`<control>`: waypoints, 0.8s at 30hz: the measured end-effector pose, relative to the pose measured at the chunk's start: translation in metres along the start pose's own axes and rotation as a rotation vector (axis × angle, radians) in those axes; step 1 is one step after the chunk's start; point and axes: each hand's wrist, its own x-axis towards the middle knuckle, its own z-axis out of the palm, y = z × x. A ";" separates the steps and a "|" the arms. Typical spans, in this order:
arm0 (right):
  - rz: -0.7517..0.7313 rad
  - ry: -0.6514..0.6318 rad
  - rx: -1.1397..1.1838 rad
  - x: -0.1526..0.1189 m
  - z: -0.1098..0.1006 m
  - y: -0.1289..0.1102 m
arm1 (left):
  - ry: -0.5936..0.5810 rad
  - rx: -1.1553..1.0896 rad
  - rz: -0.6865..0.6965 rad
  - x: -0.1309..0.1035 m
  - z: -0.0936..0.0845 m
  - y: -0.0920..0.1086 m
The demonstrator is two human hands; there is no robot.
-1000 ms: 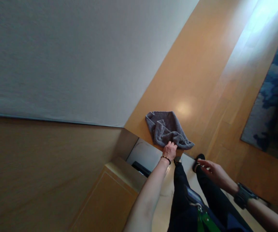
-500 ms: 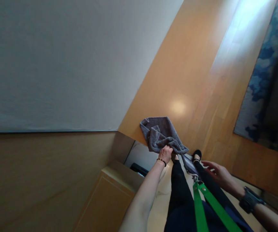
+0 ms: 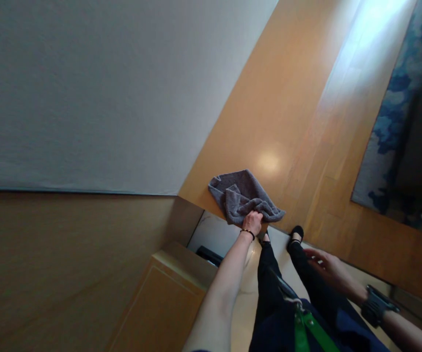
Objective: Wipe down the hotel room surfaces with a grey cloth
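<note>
A grey cloth (image 3: 243, 194) lies bunched and partly folded on the smooth wooden surface (image 3: 229, 142) beside the wall. My left hand (image 3: 252, 222) grips its near edge, fingers closed into the fabric. Away to the right, my right hand (image 3: 324, 262) hangs beside my leg with nothing visible in it; its fingers are loosely bent and apart.
A pale wall panel (image 3: 104, 98) borders the wooden surface on the left. Below it stands a wooden cabinet (image 3: 159, 303), with a dark object (image 3: 210, 256) nearby. A blue patterned rug (image 3: 388, 127) lies at right. My green lanyard (image 3: 308, 325) hangs in front.
The lanyard and its hanging badge have swung back toward my body. My left hand and the cloth appear slightly higher in the picture, along with the surroundings. The left grip stays on the cloth.
</note>
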 end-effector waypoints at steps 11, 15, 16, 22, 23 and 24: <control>0.061 0.006 0.080 -0.010 -0.015 0.013 | 0.027 -0.002 0.031 0.007 -0.007 0.003; 0.077 0.017 0.125 -0.013 -0.012 0.023 | -0.003 0.005 0.064 -0.006 -0.005 0.001; 0.077 0.011 0.141 -0.013 -0.010 0.025 | 0.000 0.011 0.062 -0.003 -0.007 0.001; 0.109 -0.022 0.202 -0.018 -0.017 0.020 | 0.051 0.029 0.014 0.020 -0.009 0.005; 0.114 -0.027 0.201 -0.022 -0.021 0.016 | 0.045 0.026 0.017 0.015 -0.006 0.006; 0.119 -0.044 0.199 -0.026 -0.027 0.012 | 0.033 0.023 0.020 0.009 -0.003 0.007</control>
